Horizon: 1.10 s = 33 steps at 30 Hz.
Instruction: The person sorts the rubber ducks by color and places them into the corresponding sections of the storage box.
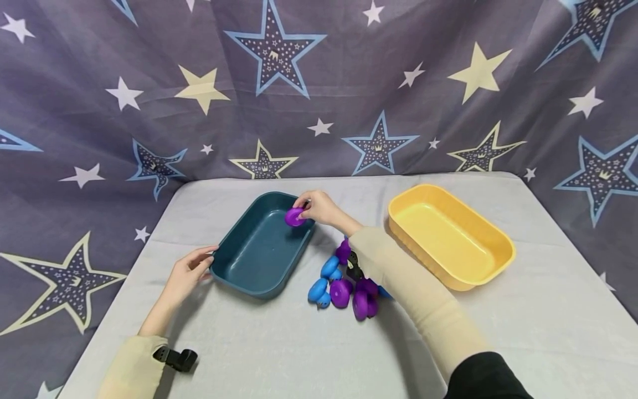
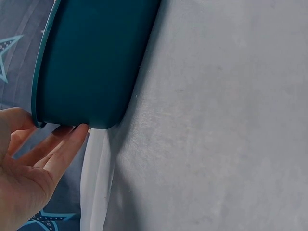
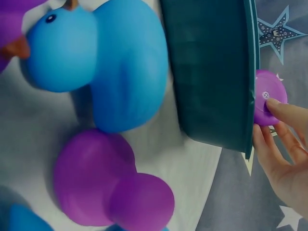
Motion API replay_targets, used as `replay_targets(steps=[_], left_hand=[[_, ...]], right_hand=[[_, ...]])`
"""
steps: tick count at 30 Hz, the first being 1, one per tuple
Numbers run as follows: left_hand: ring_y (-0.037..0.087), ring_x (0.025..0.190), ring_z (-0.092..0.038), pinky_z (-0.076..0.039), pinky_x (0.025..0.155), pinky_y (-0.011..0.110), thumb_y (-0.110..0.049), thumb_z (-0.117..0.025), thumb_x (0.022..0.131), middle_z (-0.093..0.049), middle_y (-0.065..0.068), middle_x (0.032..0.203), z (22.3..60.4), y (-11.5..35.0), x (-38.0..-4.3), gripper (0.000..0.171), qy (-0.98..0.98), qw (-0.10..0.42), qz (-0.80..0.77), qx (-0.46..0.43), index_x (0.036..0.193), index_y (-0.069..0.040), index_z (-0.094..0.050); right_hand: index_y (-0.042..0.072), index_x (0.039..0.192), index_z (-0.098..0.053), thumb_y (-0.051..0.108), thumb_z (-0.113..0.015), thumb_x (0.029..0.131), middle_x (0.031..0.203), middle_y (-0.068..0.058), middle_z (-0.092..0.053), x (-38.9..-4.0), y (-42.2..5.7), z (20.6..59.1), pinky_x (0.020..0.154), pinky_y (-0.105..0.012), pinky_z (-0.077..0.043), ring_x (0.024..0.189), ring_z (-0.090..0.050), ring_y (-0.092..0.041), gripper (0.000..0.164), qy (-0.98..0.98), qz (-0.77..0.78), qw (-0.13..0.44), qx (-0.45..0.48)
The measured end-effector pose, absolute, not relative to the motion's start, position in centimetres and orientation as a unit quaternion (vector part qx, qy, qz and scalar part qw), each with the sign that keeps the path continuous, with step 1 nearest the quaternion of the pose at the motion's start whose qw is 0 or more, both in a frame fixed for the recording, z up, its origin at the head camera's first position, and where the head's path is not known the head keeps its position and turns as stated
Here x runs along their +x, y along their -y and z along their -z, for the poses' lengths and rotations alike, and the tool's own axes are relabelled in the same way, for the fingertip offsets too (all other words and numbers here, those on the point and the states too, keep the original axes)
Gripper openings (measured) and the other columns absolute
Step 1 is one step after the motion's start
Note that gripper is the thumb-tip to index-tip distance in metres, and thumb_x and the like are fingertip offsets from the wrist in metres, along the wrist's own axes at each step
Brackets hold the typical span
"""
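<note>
My right hand (image 1: 320,207) pinches a purple rubber duck (image 1: 294,217) over the right far corner of the teal basin (image 1: 259,288). The duck's round base (image 3: 263,91), with a small plug in it, faces the right wrist camera. On the opposite side, my left hand (image 1: 188,270) touches the basin's left near corner. Its fingertips rest at the rim and against the outer wall in the left wrist view. Several blue ducks (image 1: 317,290) and purple ducks (image 1: 341,293) lie piled between the basins, partly under my right forearm. A black duck (image 1: 353,267) sits among them.
A yellow basin (image 1: 451,285) stands on the right side of the table, beyond my right sleeve (image 1: 418,299). White cloth (image 1: 259,354) covers the table, and a star-patterned curtain (image 1: 319,72) hangs behind it. A black strap device (image 1: 175,358) is on my left wrist.
</note>
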<state>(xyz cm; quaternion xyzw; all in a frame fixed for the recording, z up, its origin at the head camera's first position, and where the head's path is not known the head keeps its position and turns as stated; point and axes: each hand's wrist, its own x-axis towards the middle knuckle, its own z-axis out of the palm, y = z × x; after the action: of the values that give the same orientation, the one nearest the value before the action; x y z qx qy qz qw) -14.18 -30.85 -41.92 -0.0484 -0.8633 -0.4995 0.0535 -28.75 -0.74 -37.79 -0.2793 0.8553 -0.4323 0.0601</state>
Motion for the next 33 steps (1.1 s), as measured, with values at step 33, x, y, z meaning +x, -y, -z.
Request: replay_targets(steps=[33], left_hand=[[-0.008,0.086,-0.050,-0.052,0.065,0.026,-0.014,-0.049,0.091,-0.056,-0.010,0.106,41.9,30.7,-14.2,0.035,0.857,0.048,0.511,-0.043,0.121,0.005,-0.049]], right_hand=[[0.001,0.103,-0.062,0.006,-0.062,0.081,0.101,-0.011,-0.062,-24.0,-5.8,33.7,0.079,-0.027,-0.048,0.087,-0.061,-0.020,0.022,-0.823,0.418,0.107,-0.369]])
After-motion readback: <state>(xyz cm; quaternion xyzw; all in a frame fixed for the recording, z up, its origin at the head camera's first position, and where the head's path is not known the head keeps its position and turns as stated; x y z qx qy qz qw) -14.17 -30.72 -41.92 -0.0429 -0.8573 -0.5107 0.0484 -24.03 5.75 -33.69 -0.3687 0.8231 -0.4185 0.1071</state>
